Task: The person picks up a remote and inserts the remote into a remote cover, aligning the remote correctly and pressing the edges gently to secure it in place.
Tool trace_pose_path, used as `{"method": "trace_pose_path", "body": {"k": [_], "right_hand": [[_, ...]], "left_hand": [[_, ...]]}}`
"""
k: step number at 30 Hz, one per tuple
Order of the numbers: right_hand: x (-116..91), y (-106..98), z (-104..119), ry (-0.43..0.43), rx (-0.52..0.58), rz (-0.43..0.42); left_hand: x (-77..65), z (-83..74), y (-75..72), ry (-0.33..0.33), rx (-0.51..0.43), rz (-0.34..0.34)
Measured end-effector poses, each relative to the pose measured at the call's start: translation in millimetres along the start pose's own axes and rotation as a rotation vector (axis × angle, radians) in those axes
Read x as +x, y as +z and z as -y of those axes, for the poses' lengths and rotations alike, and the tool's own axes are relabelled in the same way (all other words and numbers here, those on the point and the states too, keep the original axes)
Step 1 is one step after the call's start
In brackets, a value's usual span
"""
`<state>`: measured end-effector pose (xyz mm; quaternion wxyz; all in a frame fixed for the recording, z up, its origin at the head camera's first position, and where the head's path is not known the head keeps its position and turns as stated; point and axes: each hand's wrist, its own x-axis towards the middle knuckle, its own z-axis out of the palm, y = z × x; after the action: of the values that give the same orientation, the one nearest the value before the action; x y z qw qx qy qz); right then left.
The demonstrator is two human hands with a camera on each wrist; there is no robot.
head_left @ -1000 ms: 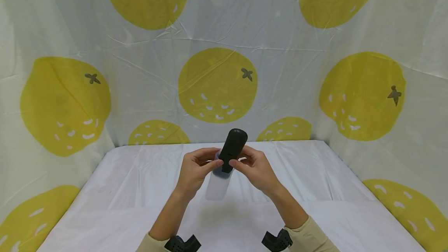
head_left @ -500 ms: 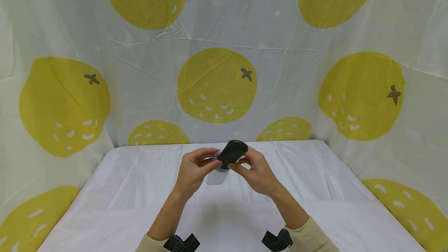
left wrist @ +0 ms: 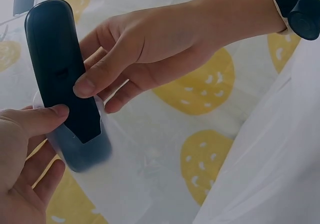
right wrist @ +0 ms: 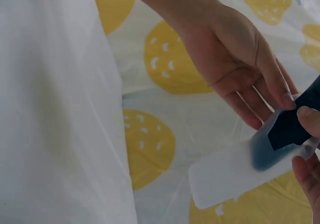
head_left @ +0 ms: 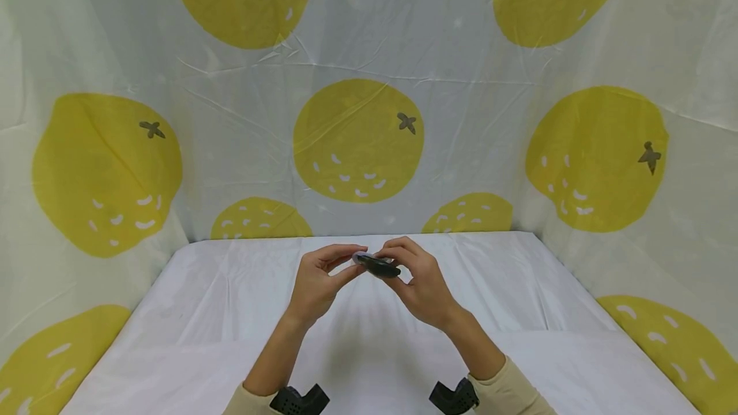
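A dark, rounded remote control (left wrist: 57, 58), seen from its back, sits with its lower end inside a translucent white sleeve (right wrist: 222, 174). Through the sleeve wall that end shows as a bluish shape. My left hand (head_left: 314, 284) pinches the sleeve's mouth and the remote, thumb on the remote's back. From the other side my right hand (head_left: 426, 287) holds the remote, its thumb pressing the back just above the sleeve. In the head view the remote is almost end-on, and most of the sleeve is hidden beneath it.
A white cloth-covered table (head_left: 230, 312) lies below the hands. Around it hang pale curtains (head_left: 461, 127) printed with yellow fruit. Each forearm carries a black wrist camera (head_left: 455, 396) near the sleeve cuff.
The remote's upper end has tipped down toward me, so it now looks short and flat. The translucent sleeve has swung out of sight under it. The right fingers have shifted slightly around the remote.
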<state>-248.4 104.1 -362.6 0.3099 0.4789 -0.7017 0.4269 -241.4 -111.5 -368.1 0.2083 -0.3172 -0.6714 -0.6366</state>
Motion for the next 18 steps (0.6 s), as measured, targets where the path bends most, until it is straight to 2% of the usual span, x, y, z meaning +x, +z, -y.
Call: {"method": "trace_pose_path", "body": {"k": [18], "right_hand": [[-1.7,-2.7,-4.0,-0.056,-0.068,-0.021]], "left_hand": [[-0.4,1.7,2.0,0.052,0.057,0.001]]}}
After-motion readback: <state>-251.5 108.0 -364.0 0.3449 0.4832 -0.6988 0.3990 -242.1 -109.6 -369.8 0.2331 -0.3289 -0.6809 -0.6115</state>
